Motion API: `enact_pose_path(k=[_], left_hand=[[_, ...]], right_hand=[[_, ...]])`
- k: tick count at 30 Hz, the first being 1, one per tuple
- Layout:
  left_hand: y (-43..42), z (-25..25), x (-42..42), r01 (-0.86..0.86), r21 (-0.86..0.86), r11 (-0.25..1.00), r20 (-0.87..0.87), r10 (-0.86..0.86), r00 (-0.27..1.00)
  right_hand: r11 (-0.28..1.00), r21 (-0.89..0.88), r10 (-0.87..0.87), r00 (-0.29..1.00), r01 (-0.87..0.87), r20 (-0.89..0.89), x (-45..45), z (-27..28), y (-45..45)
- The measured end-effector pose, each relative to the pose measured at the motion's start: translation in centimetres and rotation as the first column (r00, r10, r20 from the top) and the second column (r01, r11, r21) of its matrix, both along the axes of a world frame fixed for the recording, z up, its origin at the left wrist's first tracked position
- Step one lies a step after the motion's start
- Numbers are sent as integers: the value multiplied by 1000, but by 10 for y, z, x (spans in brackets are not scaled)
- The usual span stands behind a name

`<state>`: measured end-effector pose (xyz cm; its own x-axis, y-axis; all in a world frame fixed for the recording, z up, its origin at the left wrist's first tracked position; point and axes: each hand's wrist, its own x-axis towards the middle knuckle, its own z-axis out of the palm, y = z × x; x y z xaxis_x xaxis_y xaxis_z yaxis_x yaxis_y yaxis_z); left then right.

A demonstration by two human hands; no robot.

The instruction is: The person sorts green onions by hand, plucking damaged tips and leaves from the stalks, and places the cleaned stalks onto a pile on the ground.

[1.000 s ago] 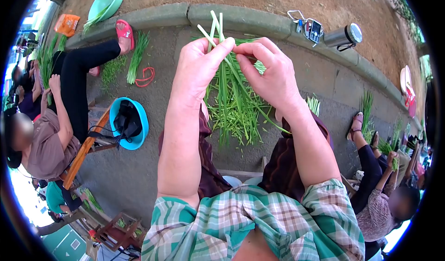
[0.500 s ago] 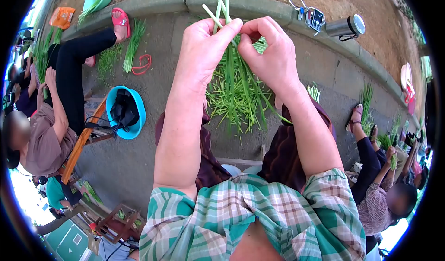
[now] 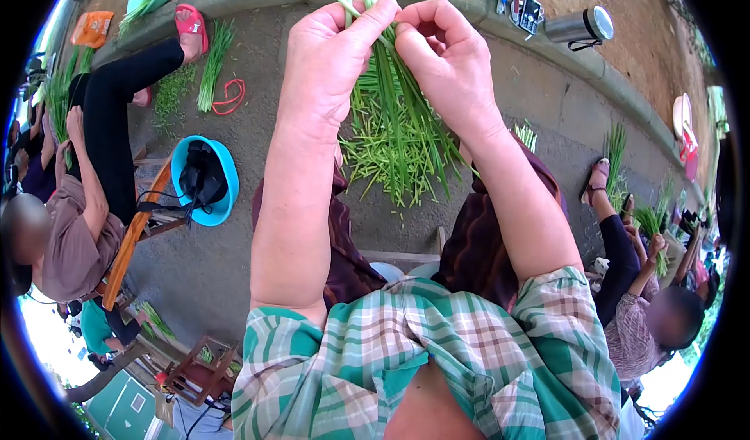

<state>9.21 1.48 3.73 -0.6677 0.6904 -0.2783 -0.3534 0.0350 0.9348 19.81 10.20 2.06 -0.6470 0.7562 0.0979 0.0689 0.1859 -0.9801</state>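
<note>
Several long green chive stalks (image 3: 394,80) with pale, thick ends are pinched between the thumb and fingers of my left hand (image 3: 328,61). Their pale ends stick up past the thumb, crossing one another, and the green leaves hang down. My right hand (image 3: 449,65) is closed beside it, thumb and forefinger pinching at the stalks close to the left thumb; its other fingers are curled. Below both hands, a loose pile of short cut green pieces (image 3: 398,162) lies on the ground between my knees.
A blue basin (image 3: 228,205) with a black bag stands left. Bundles of green stalks (image 3: 215,65) and a red loop (image 3: 230,96) lie nearby. A concrete kerb (image 3: 469,6) runs ahead, with a metal flask (image 3: 574,27) on it. Seated people (image 3: 78,237) work on both sides.
Both hands have risen slightly in view with the chive stalks, and the whole scene has shifted a little up and left. The grip looks much the same.
</note>
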Motion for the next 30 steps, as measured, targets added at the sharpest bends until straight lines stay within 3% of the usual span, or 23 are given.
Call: enact_pose_path(k=[8,12,17,24,30], left_hand=[[1,-3,1,-3,11,1000,16,3,1000],[3,-3,3,-19,7,1000,23,18,1000],[2,-3,4,-15,41,999,45,13,999],[3,-1,9,-34,37,999,67,31,997],[6,2,13,-106,3,994,70,105,992]], right_hand=[[971,-240,6,999,-16,-45,0,4,-2],[963,-270,-6,996,-18,-89,-1,-2,-2],[882,-471,-40,988,-35,-147,-1,-2,-6],[840,-541,-58,985,-41,-165,0,-4,-7],[911,-411,-73,987,7,-144,-1,-2,-8]])
